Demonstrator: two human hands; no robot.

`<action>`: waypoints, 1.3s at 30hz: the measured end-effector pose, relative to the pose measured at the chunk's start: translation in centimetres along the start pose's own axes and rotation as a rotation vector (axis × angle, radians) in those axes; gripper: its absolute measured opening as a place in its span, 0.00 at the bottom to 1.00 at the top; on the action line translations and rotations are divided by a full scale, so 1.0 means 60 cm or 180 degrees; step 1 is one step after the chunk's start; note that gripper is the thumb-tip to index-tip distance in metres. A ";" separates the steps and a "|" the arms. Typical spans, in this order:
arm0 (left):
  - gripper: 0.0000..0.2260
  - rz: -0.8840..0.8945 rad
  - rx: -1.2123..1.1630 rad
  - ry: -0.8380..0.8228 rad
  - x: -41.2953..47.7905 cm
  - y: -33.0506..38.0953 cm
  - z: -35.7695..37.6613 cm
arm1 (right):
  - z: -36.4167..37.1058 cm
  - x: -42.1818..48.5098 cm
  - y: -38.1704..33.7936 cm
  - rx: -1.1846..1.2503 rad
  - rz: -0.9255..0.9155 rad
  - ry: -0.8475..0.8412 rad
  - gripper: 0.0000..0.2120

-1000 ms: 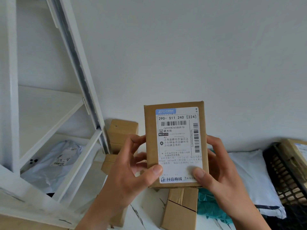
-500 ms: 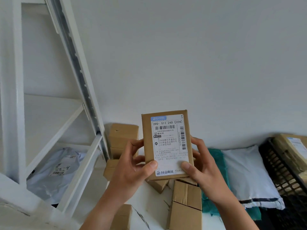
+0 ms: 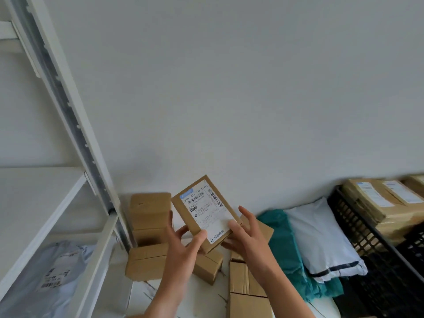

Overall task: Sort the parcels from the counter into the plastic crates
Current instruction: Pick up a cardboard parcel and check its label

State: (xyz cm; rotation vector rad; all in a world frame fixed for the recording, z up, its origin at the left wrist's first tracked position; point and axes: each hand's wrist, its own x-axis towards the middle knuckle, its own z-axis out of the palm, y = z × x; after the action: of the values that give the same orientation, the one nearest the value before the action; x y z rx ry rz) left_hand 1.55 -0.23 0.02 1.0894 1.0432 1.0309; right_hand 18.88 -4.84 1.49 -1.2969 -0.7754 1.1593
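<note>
A small brown cardboard parcel (image 3: 202, 210) with a white shipping label is held up over the counter, tilted with its top leaning left. My left hand (image 3: 183, 246) grips its lower left edge, thumb on the label side. My right hand (image 3: 245, 237) holds its lower right edge, thumb on the label. Below lie several brown boxes (image 3: 149, 212) on the white marbled counter (image 3: 146, 294). A black plastic crate (image 3: 358, 228) at the right holds labelled cardboard parcels (image 3: 376, 200).
A teal mailer bag (image 3: 284, 244) and a white mailer bag (image 3: 321, 237) lie between the boxes and the crate. A white metal shelf unit (image 3: 75, 134) stands at the left, with a grey bagged parcel (image 3: 52, 271) on its lower level. A plain white wall is behind.
The parcel has moved down and away from the camera and tilted to the left. Both hands still hold it. The view has shifted, showing more of the crate.
</note>
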 end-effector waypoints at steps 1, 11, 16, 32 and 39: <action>0.45 -0.0013 -0.0070 0.0061 -0.006 -0.003 0.015 | -0.003 -0.008 0.006 0.0145 0.0078 0.0097 0.40; 0.31 -0.0420 -0.0609 -0.0038 -0.101 -0.024 0.213 | -0.211 -0.136 -0.017 0.0474 0.0051 0.0987 0.16; 0.34 -0.0519 -0.0071 -0.0723 -0.163 -0.031 0.323 | -0.377 -0.223 -0.039 0.0104 -0.0067 0.1300 0.15; 0.12 -0.0746 0.0201 -0.1482 -0.344 -0.112 0.698 | -0.772 -0.465 -0.070 -0.0035 -0.0116 0.1583 0.28; 0.09 -0.0694 0.0336 -0.1828 -0.306 -0.132 0.823 | -0.879 -0.436 -0.085 -0.0178 -0.0146 0.1884 0.28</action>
State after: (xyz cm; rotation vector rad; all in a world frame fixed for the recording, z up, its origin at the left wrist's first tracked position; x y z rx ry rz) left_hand 47.05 -27.84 1.85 1.2293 0.7292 0.4462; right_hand 61.72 -45.58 2.09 -1.5547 -0.3962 0.6597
